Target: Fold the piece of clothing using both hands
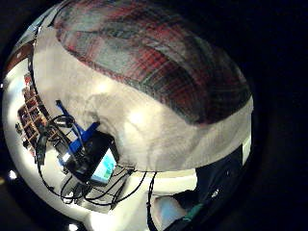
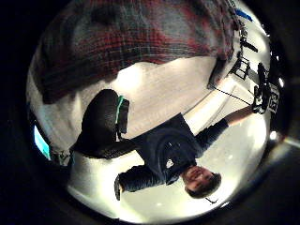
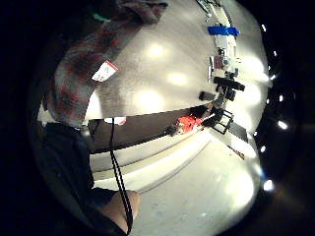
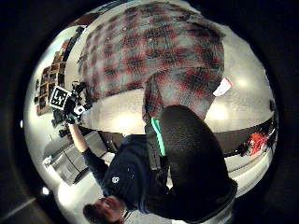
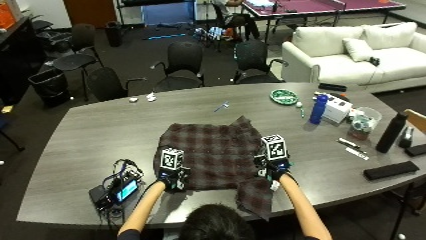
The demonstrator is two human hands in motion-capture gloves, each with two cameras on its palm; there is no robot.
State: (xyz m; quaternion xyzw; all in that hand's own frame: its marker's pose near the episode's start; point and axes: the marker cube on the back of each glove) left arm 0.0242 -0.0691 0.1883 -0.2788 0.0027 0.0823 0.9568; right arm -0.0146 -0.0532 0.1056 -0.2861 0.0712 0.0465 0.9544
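A dark red and grey plaid shirt (image 5: 213, 152) lies spread on the grey table (image 5: 100, 130), and one flap (image 5: 256, 197) droops over the near edge. My right hand (image 5: 273, 170) is at the shirt's near right side. In its thumb side view the thumb (image 4: 191, 154) pinches a strip of the plaid cloth (image 4: 149, 46), beside a white tag (image 4: 223, 87). My left hand (image 5: 172, 179) is at the near left corner. Its thumb (image 2: 101, 124) shows apart from the cloth (image 2: 140, 33), with bare table between and nothing held. The shirt's edge (image 1: 154, 53) lies close under that palm.
A small device with a lit screen and cables (image 5: 116, 190) sits left of my left hand. To the right stand a blue bottle (image 5: 319, 109), a white box (image 5: 338, 107), a black bottle (image 5: 389, 132), pens (image 5: 351, 146) and a black case (image 5: 389, 171). A green plate (image 5: 284, 96) lies beyond.
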